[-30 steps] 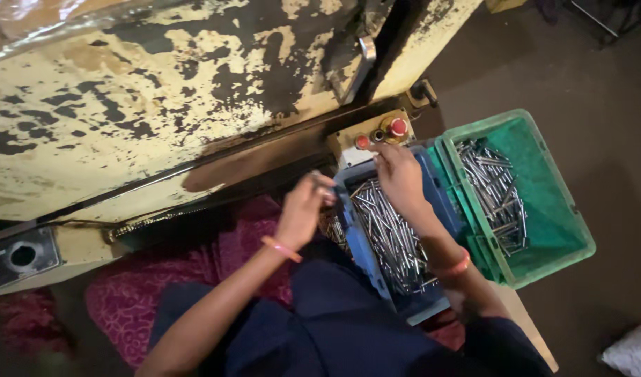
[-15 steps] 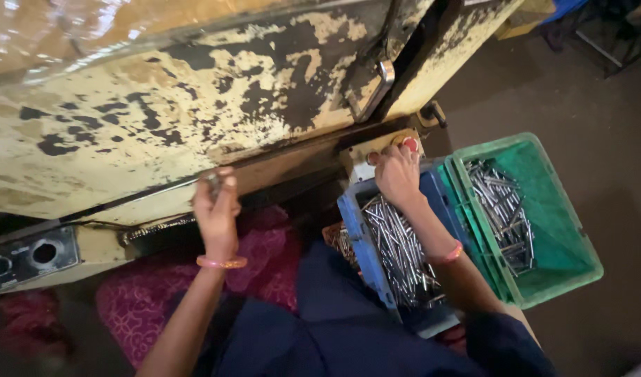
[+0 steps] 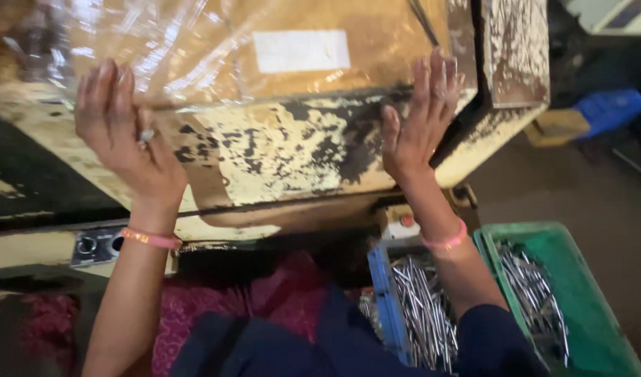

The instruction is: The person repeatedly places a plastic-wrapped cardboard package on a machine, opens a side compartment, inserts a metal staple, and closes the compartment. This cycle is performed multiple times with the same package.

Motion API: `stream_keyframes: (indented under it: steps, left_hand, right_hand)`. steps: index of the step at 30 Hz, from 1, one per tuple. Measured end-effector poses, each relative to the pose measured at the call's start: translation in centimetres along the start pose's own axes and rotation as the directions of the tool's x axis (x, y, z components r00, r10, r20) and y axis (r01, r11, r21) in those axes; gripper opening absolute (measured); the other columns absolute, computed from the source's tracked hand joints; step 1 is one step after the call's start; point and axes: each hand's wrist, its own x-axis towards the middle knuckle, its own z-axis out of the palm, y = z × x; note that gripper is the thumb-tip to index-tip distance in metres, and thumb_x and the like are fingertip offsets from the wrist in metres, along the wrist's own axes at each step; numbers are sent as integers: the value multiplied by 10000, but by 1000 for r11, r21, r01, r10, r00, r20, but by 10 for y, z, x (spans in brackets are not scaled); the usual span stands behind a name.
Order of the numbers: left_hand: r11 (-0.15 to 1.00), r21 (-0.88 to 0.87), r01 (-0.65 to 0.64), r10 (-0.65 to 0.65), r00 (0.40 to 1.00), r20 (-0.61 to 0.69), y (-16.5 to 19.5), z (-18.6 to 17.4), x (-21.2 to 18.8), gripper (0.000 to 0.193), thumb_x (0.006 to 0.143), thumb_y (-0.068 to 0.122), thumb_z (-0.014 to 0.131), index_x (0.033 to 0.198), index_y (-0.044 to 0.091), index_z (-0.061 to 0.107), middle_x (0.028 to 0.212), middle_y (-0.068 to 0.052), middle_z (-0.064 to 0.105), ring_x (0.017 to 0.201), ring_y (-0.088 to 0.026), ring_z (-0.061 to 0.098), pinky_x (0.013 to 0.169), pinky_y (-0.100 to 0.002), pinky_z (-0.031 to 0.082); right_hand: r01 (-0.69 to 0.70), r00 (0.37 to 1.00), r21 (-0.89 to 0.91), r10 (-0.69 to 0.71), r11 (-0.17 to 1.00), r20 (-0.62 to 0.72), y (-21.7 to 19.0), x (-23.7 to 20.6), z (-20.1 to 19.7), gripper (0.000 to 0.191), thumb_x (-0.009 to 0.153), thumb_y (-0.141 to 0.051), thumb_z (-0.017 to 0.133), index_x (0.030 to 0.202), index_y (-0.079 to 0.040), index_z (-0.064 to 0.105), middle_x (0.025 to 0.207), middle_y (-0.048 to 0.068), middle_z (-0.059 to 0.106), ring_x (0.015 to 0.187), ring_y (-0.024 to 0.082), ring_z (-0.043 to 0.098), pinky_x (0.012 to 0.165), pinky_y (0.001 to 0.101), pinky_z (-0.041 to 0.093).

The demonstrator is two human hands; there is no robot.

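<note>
Both hands raised flat against the yellow machine's front

The left hand (image 3: 121, 136) and right hand (image 3: 422, 115) press on the clear plastic sheet (image 3: 216, 52), fingers wide and upward, gripping nothing. The sheet runs crosswise between them, directly ahead of both palms, each equally near. The blue tray (image 3: 383, 300) of metal rods lies below the right wrist.

The green crate (image 3: 586, 307) runs off the bottom edge, and the right forearm hides part of the blue tray (image 3: 387, 300) of metal rods. A small shiny thing at the left hand (image 3: 121, 139) is too blurred to identify.
</note>
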Motion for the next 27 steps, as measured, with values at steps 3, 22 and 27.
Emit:
stream_keyframes:
  steps: [3, 22, 27]
  left_hand:
    - [992, 100, -76, 73, 997, 36, -22, 6, 10, 373, 1179, 227, 467, 1402, 8, 671, 1514, -148, 603, 1470, -365, 475, 1257, -565, 276]
    - [998, 18, -62, 63, 998, -20, -28, 20, -8, 377, 1069, 238, 476, 1277, 81, 749, 1370, -110, 673, 1373, -363, 550, 1229, -532, 338]
    - [996, 61, -66, 67, 998, -15, -32, 21, -12, 425, 1064, 307, 467, 1315, 81, 725, 1465, -125, 607, 1449, -414, 446, 1260, -583, 261]
  right_hand:
    - [-5, 1000, -37, 5, 999, 19, 4, 21, 32, 659, 1172, -494, 271, 1621, -16, 347, 1693, 218, 309, 1612, 408, 217, 1339, 606, 125]
    - [4, 997, -153, -16, 988, -78, 18, 4, 30, 701, 1146, -514, 220, 1493, -22, 579, 1580, 181, 520, 1517, 411, 387, 1261, 635, 183]
    - [-10, 995, -169, -7, 986, -98, 16, 3, 33, 737, 1136, -517, 165, 1503, -31, 580, 1608, 180, 483, 1536, 406, 329, 1267, 629, 146]
